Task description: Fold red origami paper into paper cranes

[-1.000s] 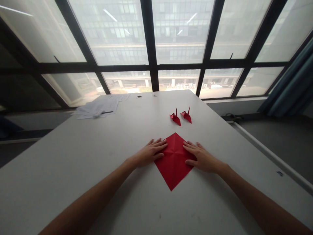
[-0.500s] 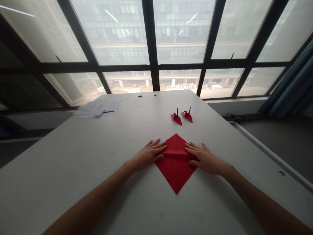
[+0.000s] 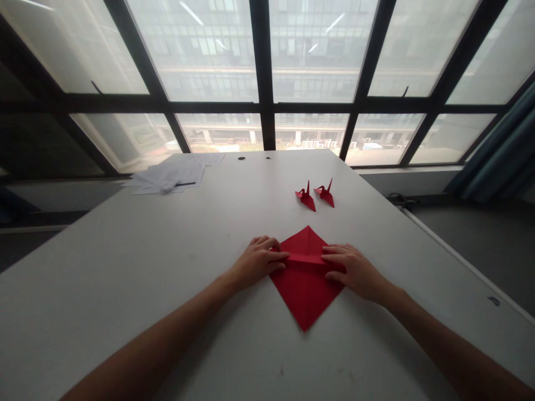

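A square sheet of red origami paper [image 3: 307,292] lies on the white table with one corner toward me. A raised crease runs across its middle from side to side. My left hand [image 3: 259,260] is at the left corner, thumb and fingers closed on the paper along the crease. At the right corner my right hand [image 3: 354,271] has its fingers over the crease and its thumb just below, closed on the paper. Both side corners are hidden under the hands. Beyond the sheet stand two folded red paper cranes, a left one [image 3: 306,197] and a right one [image 3: 325,194].
Loose white papers [image 3: 163,175] with a dark pen [image 3: 186,184] on them lie at the table's far left. The white table [image 3: 125,278] reaches toward large windows. A blue curtain [image 3: 489,147] hangs at the right.
My fingers, stretched flat on the paper before, have curled in at both side corners. The crease between them stands up more. The view has shifted slightly.
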Available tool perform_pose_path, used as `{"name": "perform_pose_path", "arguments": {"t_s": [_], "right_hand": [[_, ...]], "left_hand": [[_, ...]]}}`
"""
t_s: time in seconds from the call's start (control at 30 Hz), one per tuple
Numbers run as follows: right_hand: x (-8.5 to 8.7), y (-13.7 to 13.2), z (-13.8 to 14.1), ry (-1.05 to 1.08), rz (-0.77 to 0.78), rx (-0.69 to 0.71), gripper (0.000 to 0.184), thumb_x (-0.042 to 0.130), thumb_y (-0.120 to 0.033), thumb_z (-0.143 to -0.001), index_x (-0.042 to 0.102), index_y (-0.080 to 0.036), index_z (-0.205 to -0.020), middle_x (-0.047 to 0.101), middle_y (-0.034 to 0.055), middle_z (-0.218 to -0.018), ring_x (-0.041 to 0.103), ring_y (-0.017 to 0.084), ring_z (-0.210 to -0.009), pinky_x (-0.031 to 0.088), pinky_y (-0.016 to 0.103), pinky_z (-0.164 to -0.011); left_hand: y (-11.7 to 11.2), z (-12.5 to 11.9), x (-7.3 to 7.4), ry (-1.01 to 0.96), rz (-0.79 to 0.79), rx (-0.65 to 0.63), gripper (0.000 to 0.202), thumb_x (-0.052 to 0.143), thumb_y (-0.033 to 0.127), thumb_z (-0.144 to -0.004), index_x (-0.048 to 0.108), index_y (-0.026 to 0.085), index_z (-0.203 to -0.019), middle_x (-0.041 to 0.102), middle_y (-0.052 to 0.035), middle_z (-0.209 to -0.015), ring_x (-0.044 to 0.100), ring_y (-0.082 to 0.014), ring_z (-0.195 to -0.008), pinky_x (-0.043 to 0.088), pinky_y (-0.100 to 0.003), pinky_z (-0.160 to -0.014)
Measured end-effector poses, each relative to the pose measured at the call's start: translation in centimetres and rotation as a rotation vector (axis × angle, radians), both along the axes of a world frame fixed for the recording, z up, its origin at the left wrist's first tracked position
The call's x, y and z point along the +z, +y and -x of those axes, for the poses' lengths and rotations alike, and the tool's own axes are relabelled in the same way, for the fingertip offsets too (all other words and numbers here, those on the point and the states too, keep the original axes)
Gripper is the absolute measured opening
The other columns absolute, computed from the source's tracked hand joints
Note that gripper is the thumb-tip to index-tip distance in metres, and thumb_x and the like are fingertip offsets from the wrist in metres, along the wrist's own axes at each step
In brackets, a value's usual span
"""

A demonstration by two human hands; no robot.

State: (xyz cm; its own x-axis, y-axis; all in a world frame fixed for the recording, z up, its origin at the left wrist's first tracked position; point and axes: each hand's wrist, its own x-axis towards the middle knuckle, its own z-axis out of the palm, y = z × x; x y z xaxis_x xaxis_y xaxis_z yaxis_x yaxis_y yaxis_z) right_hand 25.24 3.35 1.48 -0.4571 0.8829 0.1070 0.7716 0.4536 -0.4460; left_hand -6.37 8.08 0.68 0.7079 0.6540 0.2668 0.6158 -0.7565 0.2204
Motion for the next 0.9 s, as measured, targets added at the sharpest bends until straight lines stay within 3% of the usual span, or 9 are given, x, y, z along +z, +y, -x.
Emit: {"name": "perform_pose_path", "arguments": {"t_s": [0.13,0.3,0.47,0.63,0.77,0.9], "right_hand": [[-0.1,0.3,-0.5,-0.005,-0.035,0.008,0.032,0.068,-0.027,-0.089,0.073,-0.031,-0.12,0.063,0.0049,-0.139,0.052,0.031,-0.131,0.032,0.055,-0.114],[-0.2,0.6,-0.8,0.007,-0.089,0.02,0.028,0.061,-0.017,-0.091,0.079,-0.032,-0.107,0.069,0.0017,-0.129,0.056,0.028,-0.125,0.038,0.05,-0.111],[0.2,0.6,-0.9,0.022,-0.123,-0.007,0.023,0.061,-0.019,-0.091,0.079,-0.029,-0.102,0.072,0.0037,-0.118,0.061,0.025,-0.112,0.046,0.042,-0.1],[0.3,0.8,-1.6,0.026,-0.101,-0.104,0.016,0.063,-0.022,-0.089,0.078,-0.025,-0.095,0.073,0.0054,-0.103,0.063,0.024,-0.097,0.049,0.037,-0.088],[0.3,1.1,-2.1,0.029,-0.042,-0.119,0.016,0.064,-0.023,-0.088,0.078,-0.025,-0.095,0.071,0.0053,-0.101,0.063,0.023,-0.094,0.049,0.036,-0.085],[0.3,1.3,-2.2,0.05,-0.037,-0.128,0.015,0.062,-0.022,-0.088,0.077,-0.025,-0.09,0.071,0.005,-0.097,0.064,0.022,-0.091,0.049,0.034,-0.083]], "left_hand": [[0.2,-0.1,-0.2,-0.122,0.084,-0.003,0.019,0.068,0.032,-0.093,0.077,0.032,-0.109,0.067,-0.0036,-0.103,0.06,-0.0193,-0.095,0.046,-0.031,-0.089],[0.6,0.4,-0.6,-0.278,0.21,0.114,0.011,0.073,0.029,-0.087,0.08,0.028,-0.096,0.068,-0.0029,-0.096,0.062,-0.0178,-0.087,0.047,-0.027,-0.079],[1.4,1.4,-0.9,-0.313,0.262,0.148,0.008,0.072,0.026,-0.086,0.08,0.024,-0.089,0.067,-0.0017,-0.086,0.061,-0.0139,-0.072,0.047,-0.023,-0.067],[2.0,2.3,-0.9,-0.332,0.308,0.117,0.012,0.07,0.027,-0.088,0.08,0.023,-0.093,0.068,-0.0035,-0.089,0.063,-0.0138,-0.074,0.049,-0.022,-0.068],[2.1,2.7,-0.8,-0.334,0.294,0.108,0.019,0.063,0.03,-0.093,0.079,0.02,-0.091,0.067,-0.0043,-0.083,0.062,-0.0141,-0.071,0.049,-0.023,-0.067],[2.1,2.7,-0.6,-0.313,0.26,0.076,0.026,0.056,0.033,-0.098,0.077,0.02,-0.094,0.067,-0.0061,-0.09,0.063,-0.0157,-0.077,0.049,-0.025,-0.071]]}}
